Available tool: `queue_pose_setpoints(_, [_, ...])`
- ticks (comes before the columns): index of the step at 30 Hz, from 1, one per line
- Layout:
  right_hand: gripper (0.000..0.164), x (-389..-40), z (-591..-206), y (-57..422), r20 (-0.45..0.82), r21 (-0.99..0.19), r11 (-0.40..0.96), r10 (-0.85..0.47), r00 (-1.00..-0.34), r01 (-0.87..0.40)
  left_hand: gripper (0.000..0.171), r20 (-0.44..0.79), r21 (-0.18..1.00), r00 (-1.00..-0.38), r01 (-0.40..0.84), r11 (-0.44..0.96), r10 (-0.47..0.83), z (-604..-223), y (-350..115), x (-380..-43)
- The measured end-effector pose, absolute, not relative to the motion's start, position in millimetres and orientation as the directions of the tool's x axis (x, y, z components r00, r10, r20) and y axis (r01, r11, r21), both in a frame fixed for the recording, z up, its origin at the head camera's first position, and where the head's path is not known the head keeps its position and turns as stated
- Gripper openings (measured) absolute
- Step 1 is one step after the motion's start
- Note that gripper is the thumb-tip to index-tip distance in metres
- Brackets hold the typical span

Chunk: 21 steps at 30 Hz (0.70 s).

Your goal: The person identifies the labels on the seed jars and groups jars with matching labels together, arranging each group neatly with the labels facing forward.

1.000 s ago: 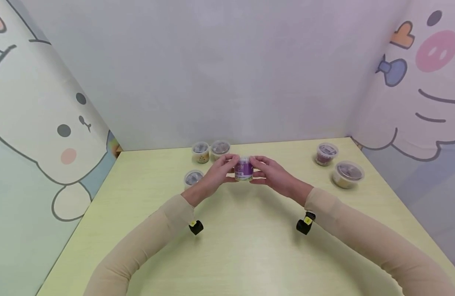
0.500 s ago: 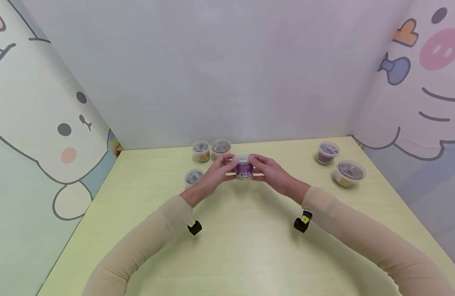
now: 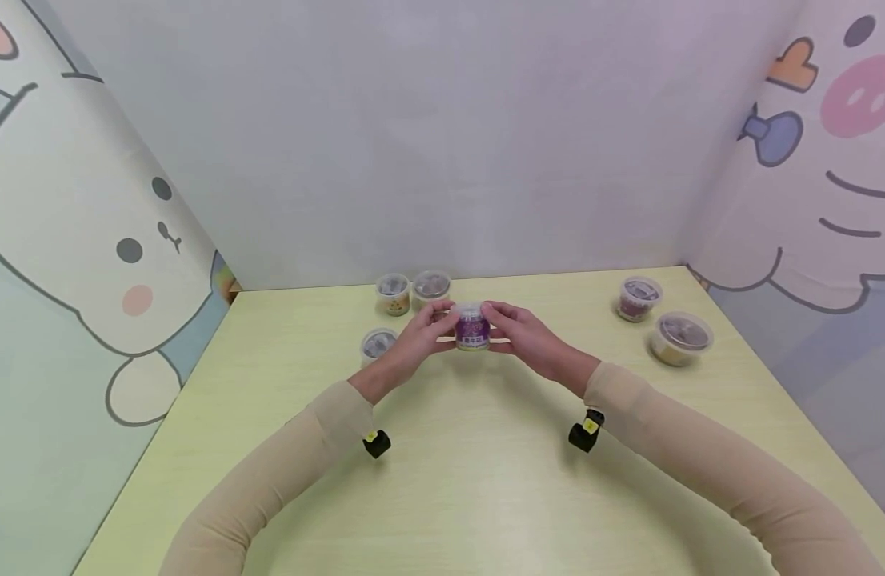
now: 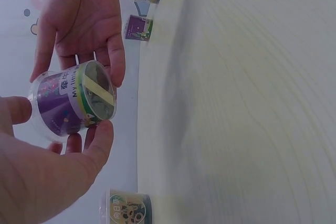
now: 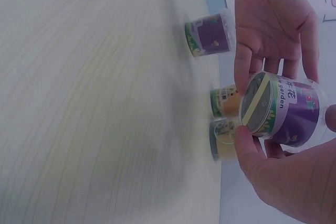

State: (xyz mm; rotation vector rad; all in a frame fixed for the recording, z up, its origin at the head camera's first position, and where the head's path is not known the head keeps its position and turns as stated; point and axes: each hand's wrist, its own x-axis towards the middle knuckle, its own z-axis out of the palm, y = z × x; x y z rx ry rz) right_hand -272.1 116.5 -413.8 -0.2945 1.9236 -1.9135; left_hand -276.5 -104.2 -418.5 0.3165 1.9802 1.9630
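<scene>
A small clear plastic cup with a purple "My little garden" label (image 3: pixel 473 330) is held up over the table between both hands. My left hand (image 3: pixel 417 340) grips its left side, thumb near the rim and fingertips by the base. On the opposite side my right hand (image 3: pixel 532 340) holds it the same way. The left wrist view shows the cup (image 4: pixel 63 103) with a pale yellow strip across its base. That strip also shows on the cup (image 5: pixel 286 108) in the right wrist view. Part of the label is hidden by fingers.
Behind my left hand stand two lidded cups, one orange-labelled (image 3: pixel 394 294) and one paler (image 3: pixel 431 286). Another cup (image 3: pixel 378 344) is partly covered by my left forearm. At the right are a purple cup (image 3: pixel 638 299) and a wider tub (image 3: pixel 680 339) on the table (image 3: pixel 471 480).
The cup has turned a little between the hands, so its label text faces me more. Both hands have shifted very slightly left while keeping hold of it.
</scene>
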Motion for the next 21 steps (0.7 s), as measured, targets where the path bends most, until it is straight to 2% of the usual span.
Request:
queue_pose_setpoints(12, [0.066, -271, -413, 111, -0.151, -0.988, 0.035, -0.433, -0.889, 0.151, 0.051, -0.067, 0.997, -0.920, -0.053, 0.047, 0.386, -417, -111, -274])
queue_pose_setpoints(21, [0.075, -276, -411, 99, -0.116, -0.993, 0.060, -0.472, -0.874, 0.100, 0.058, -0.048, 0.976, -0.893, 0.054, 0.212, 0.448, -406, -136, -281])
